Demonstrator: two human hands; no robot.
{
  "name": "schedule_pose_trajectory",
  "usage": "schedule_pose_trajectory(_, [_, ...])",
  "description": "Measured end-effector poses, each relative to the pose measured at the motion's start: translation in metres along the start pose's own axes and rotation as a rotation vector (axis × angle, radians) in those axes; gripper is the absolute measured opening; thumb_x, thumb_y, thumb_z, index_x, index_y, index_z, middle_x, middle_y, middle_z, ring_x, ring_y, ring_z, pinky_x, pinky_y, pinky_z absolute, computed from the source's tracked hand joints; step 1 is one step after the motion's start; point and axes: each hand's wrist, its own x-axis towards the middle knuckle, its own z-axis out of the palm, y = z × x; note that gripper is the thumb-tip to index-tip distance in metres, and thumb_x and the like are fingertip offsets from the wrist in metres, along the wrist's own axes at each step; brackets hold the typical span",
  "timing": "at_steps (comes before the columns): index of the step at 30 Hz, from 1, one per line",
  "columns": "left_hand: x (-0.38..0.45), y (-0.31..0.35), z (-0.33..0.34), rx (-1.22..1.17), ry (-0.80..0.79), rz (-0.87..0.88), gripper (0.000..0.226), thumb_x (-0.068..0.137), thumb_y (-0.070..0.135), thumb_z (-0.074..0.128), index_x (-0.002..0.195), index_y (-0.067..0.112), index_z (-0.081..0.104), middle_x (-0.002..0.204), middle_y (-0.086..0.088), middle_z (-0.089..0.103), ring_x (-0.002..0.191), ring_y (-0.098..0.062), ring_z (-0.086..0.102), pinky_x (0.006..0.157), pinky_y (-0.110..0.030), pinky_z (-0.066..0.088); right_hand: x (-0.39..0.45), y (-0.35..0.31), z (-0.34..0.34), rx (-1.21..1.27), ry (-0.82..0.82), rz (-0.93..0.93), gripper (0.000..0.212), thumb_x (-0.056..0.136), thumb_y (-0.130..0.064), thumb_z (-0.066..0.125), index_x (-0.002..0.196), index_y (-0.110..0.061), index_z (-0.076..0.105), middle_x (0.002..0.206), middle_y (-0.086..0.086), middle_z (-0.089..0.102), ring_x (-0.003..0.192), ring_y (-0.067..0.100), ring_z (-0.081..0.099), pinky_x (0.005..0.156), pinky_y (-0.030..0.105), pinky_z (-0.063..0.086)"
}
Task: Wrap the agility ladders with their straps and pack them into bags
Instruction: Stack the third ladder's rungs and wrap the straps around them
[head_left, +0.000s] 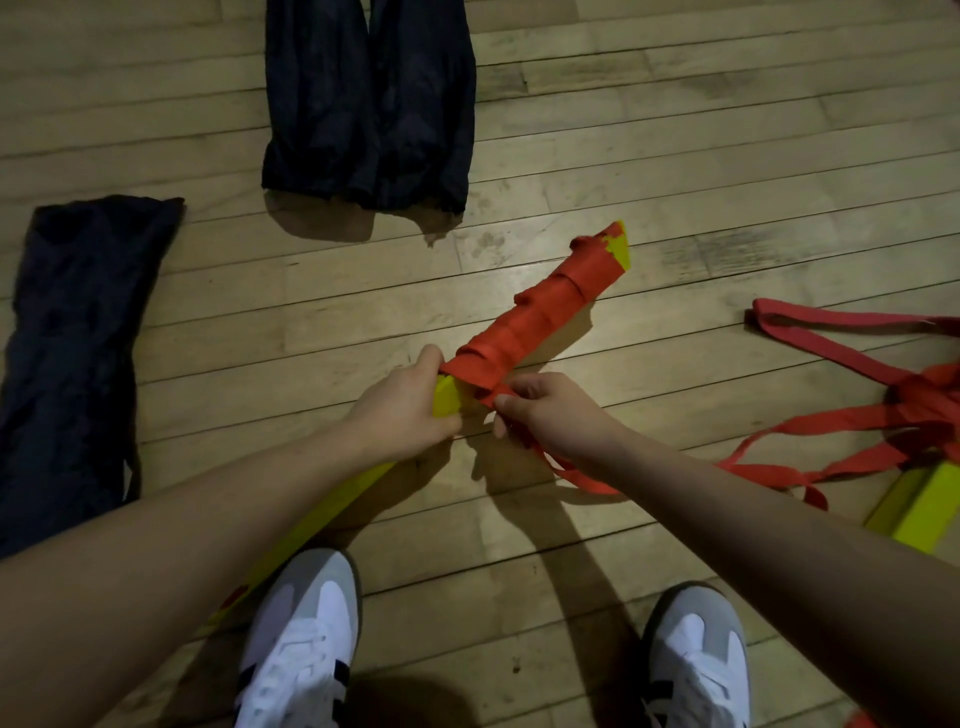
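Observation:
A bundle of yellow ladder rungs (447, 397) runs diagonally from lower left to upper right above the wooden floor. A red strap (540, 317) is wound round its far half. My left hand (402, 402) grips the bundle at its middle. My right hand (550, 415) pinches the loose strap end just right of the bundle, and the strap's tail trails off to the right. A second ladder (919, 504) with tangled red straps (914, 400) lies on the floor at the right edge.
Two dark bags lie flat on the floor: one (369, 104) at the top centre, another (72, 358) along the left. My two white and grey shoes (301, 644) stand at the bottom of the view. Wooden floorboards (701, 130) stretch all around.

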Motion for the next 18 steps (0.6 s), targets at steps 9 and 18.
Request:
schedule_pose_trajectory(9, [0.010, 0.009, 0.000, -0.071, 0.040, -0.079, 0.045, 0.088, 0.020, 0.064, 0.107, 0.015, 0.023, 0.080, -0.008, 0.059, 0.071, -0.026, 0.062, 0.065, -0.045, 0.052, 0.000, -0.013, 0.004, 0.021, -0.075, 0.018, 0.022, 0.098, 0.000, 0.041, 0.084, -0.001, 0.057, 0.076, 0.015, 0.067, 0.047, 0.011, 0.057, 0.047, 0.016, 0.044])
schedule_pose_trajectory(18, [0.008, 0.001, -0.011, -0.087, 0.096, -0.137, 0.055, 0.091, 0.021, 0.060, 0.128, 0.014, 0.020, 0.091, -0.006, 0.057, 0.072, -0.022, 0.061, 0.061, -0.035, 0.050, 0.001, -0.022, 0.008, 0.062, -0.063, -0.007, 0.025, 0.099, -0.007, 0.048, 0.100, 0.015, 0.059, 0.069, 0.010, 0.066, 0.048, 0.016, 0.054, 0.048, 0.018, 0.046])
